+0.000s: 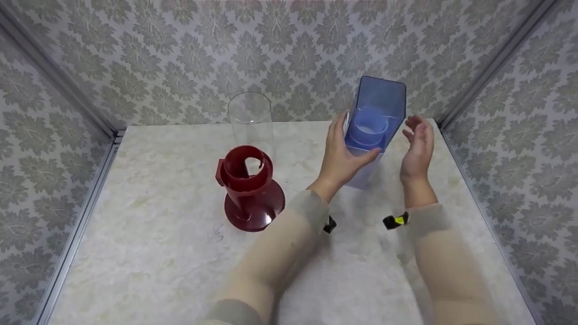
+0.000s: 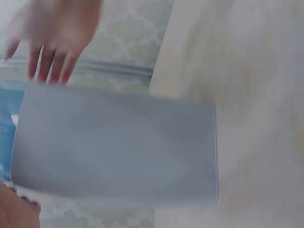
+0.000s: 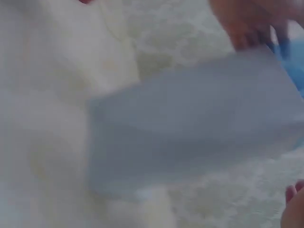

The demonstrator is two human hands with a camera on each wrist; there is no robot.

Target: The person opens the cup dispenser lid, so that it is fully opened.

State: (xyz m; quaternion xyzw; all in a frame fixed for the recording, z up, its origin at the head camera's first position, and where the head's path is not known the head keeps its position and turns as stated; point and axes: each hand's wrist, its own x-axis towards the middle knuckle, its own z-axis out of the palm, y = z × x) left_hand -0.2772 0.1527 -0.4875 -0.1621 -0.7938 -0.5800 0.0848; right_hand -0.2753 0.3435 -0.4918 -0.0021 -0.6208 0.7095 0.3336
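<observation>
Patterned wallpaper (image 1: 180, 58) on walls round a pale marbled table (image 1: 158, 271), metal rails (image 1: 76, 230) along the corners and left edge

Head view: towards the back right of the table, tall square-sided container (image 1: 379, 101), translucent blue above, pale and milky below. Round ring (image 1: 370, 126) visible through the blue. Gripped by left hand (image 1: 341, 158), fingers along one side, thumb across the near face. Right hand (image 1: 417, 151) just beside the opposite side, apart from it, fingers loosely bent, holding nothing. Contact between container foot and tabletop: cannot tell. Farther left, well apart from both hands, red stand (image 1: 246, 189), upright on a flared round base. Just behind, clear glass cylinder (image 1: 250, 117), also upright; touching or not, cannot tell. Beige sleeves (image 1: 280, 243) on both forearms, small dark wrist devices (image 1: 390, 221) near the cuffs

Left wrist view: pale wall of container across the middle, lying sideways in view, blue part at left edge. Right hand above, blurred, fingers pointing at the wall. Bit of left hand at lower left, by the blue part

Right wrist view: same container, slanting and blurred, blue part at right edge. Fingers of left hand at top, against its side. Bit of right hand at lower right, clear of it
</observation>
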